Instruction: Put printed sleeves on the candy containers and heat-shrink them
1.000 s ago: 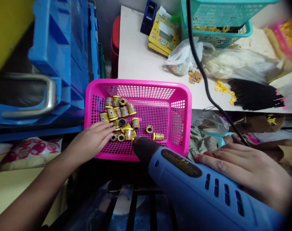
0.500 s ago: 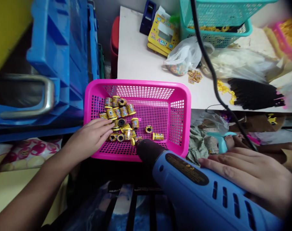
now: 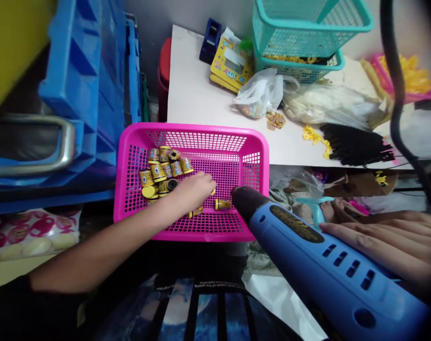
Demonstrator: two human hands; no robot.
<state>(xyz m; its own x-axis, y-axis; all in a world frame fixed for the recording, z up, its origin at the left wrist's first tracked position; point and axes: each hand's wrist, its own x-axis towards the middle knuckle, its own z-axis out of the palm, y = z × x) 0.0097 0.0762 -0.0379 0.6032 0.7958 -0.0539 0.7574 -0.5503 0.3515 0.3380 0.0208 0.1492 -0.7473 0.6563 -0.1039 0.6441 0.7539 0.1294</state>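
Note:
A pink plastic basket point(image 3: 194, 237) with mesh sides holds several small yellow canisters point(image 3: 159, 173) with printed wrappers, most heaped at its left end. My left hand point(image 3: 197, 187) reaches into the middle of the basket with fingers curled down. A yellow edge of a canister shows under the fingertips; the rest is hidden by the hand. One canister point(image 3: 223, 204) lies on its side to the right of that hand. My right hand point(image 3: 386, 241) holds a blue heat gun point(image 3: 329, 255), its grip hidden. The dark nozzle point(image 3: 249, 202) points over the basket's right front part.
Behind the basket, a white table point(image 3: 194, 94) bears a yellow box point(image 3: 233, 66), a tape dispenser point(image 3: 210, 40), plastic bags point(image 3: 260, 92), turquoise baskets point(image 3: 307, 33) and black strips point(image 3: 357, 144). Blue crates point(image 3: 105, 94) stand at left. A black cord point(image 3: 396, 85) hangs at right. Another person's foot point(image 3: 329, 210) shows below.
My left hand has moved right, from the heap to the middle of the basket. The heat gun's nozzle has shifted right, away from the canisters. The view has shifted slightly.

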